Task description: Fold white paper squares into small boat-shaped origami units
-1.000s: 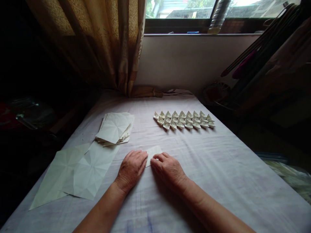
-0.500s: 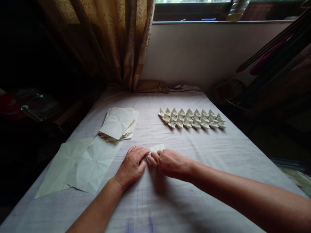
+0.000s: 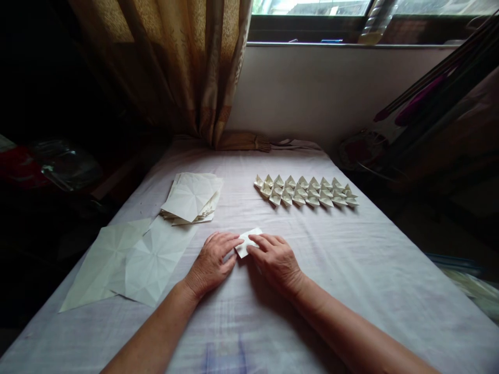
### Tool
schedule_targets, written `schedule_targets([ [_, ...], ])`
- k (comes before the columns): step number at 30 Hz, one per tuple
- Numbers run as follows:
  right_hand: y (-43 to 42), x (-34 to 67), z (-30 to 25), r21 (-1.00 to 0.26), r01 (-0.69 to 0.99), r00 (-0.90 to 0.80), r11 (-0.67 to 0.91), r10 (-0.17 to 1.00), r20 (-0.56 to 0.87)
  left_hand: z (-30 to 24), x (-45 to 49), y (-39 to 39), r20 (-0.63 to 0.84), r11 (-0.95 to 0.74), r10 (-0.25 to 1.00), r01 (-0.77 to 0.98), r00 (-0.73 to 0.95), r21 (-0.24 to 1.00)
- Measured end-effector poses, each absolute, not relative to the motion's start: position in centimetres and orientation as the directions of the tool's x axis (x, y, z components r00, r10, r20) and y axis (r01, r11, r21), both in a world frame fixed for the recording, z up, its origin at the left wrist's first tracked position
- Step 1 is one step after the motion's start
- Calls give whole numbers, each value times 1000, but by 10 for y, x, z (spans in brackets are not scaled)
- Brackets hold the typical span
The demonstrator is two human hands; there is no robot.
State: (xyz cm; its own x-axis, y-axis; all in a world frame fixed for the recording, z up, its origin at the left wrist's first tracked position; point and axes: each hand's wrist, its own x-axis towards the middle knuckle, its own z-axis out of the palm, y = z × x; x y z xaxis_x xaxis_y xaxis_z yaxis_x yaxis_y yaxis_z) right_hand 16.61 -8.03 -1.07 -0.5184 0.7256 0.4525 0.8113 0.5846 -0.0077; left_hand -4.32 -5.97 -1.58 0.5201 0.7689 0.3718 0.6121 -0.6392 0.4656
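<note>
A small folded piece of white paper (image 3: 247, 241) lies on the cloth-covered table (image 3: 351, 270) between my two hands. My left hand (image 3: 212, 262) rests palm down, its fingertips pressing the paper's left edge. My right hand (image 3: 275, 259) lies beside it, fingers laid flat over the paper's right part. Both hands press the paper against the table.
A stack of creased white sheets (image 3: 193, 198) sits at the left. Two larger creased sheets (image 3: 132, 262) lie nearer the left edge. Several small folded paper pieces (image 3: 306, 191) stand in rows at the back right. A curtain (image 3: 187, 67) hangs behind, clutter at both sides.
My hands went from pinching the small paper together to lying flatter on it. More of the paper shows past my fingertips now.
</note>
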Motion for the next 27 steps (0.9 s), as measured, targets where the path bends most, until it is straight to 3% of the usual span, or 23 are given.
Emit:
schedule_targets([
  [2,-85,170,-15,-116,814,-423,569,718,553,-13,-43,-61,393,-662,750,621,533,420],
  [5,-90,179,-17,-197,764,-415,614,703,578,-11,-44,-63,422,-712,698,626,578,318],
  [12,-110,189,-8,-216,836,-374,504,812,449,-5,-33,-81,486,-835,535,521,691,178],
  [18,-129,193,-7,-203,800,-434,564,779,453,3,-15,-94,501,-855,495,500,710,137],
  [22,-125,202,-11,-255,768,-442,588,773,455,1,-15,-94,483,-844,526,500,700,193],
  [27,-115,205,-9,-373,752,-411,543,829,379,1,-19,-92,402,-742,671,554,624,378],
])
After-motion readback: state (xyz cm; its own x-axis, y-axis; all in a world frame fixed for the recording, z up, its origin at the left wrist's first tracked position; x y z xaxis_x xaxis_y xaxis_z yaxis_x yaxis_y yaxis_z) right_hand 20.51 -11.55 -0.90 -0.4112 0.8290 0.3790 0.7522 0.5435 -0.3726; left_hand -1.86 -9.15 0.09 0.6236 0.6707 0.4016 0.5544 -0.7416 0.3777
